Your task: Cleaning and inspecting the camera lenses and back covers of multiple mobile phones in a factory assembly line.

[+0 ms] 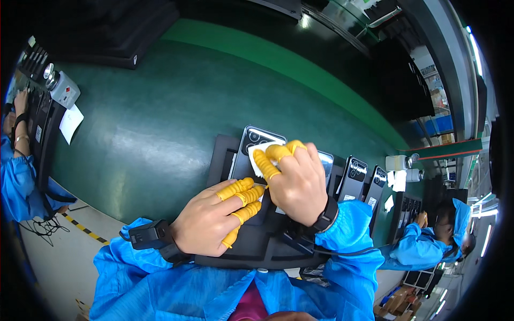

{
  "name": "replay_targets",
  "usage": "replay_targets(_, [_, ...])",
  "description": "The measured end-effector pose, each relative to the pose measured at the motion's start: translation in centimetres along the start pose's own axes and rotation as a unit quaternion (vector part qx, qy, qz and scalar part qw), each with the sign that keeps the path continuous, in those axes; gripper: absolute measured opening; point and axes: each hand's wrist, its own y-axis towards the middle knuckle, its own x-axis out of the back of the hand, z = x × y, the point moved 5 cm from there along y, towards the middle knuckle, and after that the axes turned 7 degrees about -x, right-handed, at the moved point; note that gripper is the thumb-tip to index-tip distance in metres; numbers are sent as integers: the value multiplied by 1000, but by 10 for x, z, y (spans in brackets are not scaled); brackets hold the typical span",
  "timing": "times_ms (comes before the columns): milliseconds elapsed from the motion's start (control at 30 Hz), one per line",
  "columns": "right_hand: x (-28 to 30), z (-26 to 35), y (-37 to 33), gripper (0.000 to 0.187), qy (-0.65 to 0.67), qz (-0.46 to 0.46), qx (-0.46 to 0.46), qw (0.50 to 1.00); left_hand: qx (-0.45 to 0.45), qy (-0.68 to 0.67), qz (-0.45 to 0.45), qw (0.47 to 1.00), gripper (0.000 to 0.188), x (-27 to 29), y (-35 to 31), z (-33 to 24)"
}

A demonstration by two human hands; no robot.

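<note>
A smartphone (248, 140) with a dark, shiny back and a camera block at its top lies back-up over a black foam tray (220, 152). My left hand (211, 216), with yellow finger cots, is closed round its lower part, which the fingers largely hide. A folded white wipe (257, 148) is pinched under the fingers of my right hand (294, 184), pressed on the phone's back beside the cameras. Yellow cots cover those fingers too. Just right of that hand, another phone (326, 160) shows partly in the tray.
More phones (353, 175) stand slanted in the tray on the right. White bottles (396, 162) and crumpled wipes sit beyond them. At far left are a dispenser bottle (65, 90) and paper (70, 123). Co-workers in blue sit at both sides. Black foam (107, 48) lies at the back left.
</note>
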Motion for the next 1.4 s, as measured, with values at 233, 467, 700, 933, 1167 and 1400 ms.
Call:
replay_targets(233, [-4, 4, 15, 18, 11, 13, 26, 1000, 1, 2, 29, 1000, 63, -2, -3, 0])
replay_targets(467, [1, 0, -9, 22, 28, 39, 28, 998, 13, -7, 19, 1000, 53, -4, -3, 2])
replay_targets(700, [10, -35, 19, 14, 1, -19, -26, 999, 2, -7, 14, 1000, 51, -2, -2, 2])
replay_targets(933, [1, -29, 19, 34, 75, 6, -15, 997, 9, -11, 24, 1000, 51, -4, -5, 2])
replay_targets(1167, [-5, -17, 31, 23, 57, -31, 18, 998, 18, -22, 44, 999, 51, -4, -4, 0])
replay_targets(1400, [47, -57, -10, 8, -63, -8, -47, 997, 15, -10, 10, 1000, 45, 2, 3, -1])
